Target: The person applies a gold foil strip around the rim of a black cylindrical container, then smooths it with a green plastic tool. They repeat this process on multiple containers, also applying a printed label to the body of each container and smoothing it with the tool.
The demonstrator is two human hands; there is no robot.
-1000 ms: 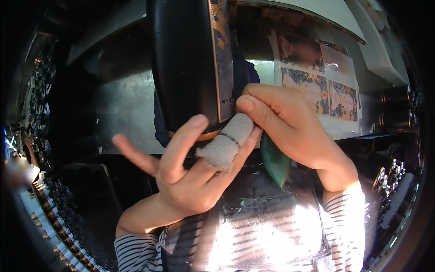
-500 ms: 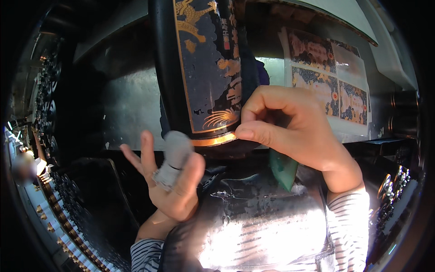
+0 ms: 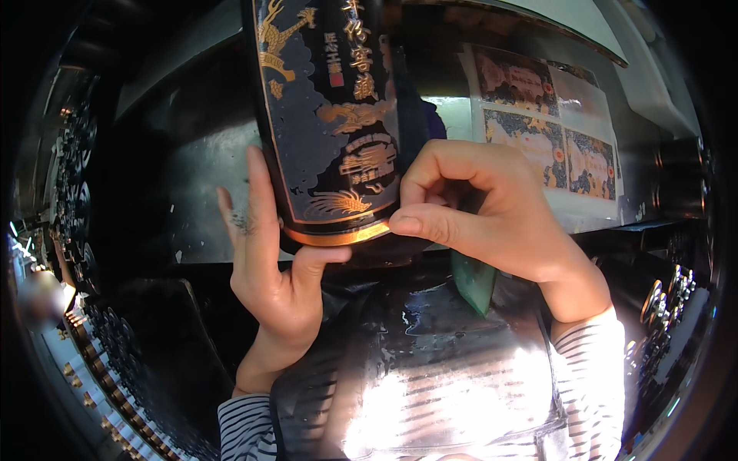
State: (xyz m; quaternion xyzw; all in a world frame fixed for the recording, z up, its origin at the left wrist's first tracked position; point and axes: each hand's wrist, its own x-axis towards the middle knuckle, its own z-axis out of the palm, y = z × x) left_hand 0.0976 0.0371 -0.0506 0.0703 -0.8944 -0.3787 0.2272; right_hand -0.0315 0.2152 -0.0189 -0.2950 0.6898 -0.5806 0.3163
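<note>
A glossy black bottle (image 3: 330,123) with a blue-grey panel, gold figures and a gold band near its bottom end lies tilted before me, its upper end cut off by the view. My left hand (image 3: 280,284) supports its lower left side, with fingers along the side and the thumb against the gold band. At the lower right edge, the bent fingers and thumb of my right hand (image 3: 477,207) pinch the band. Below that hand a pointed green piece (image 3: 473,284) sticks out; whether the hand holds it I cannot tell.
Sheets of printed dark and gold decals (image 3: 550,127) lie on the metal worktop (image 3: 204,169) to the right. Crowded rows of dark bottles (image 3: 123,346) stand to the left, and more dark, shiny bottles (image 3: 657,315) to the right. A wet, dark apron (image 3: 453,361) covers my lap.
The bottle has turned, bringing more of its decorated panel into view. My left hand has moved up onto its side; the grey covering seen on a left finger is now hidden.
</note>
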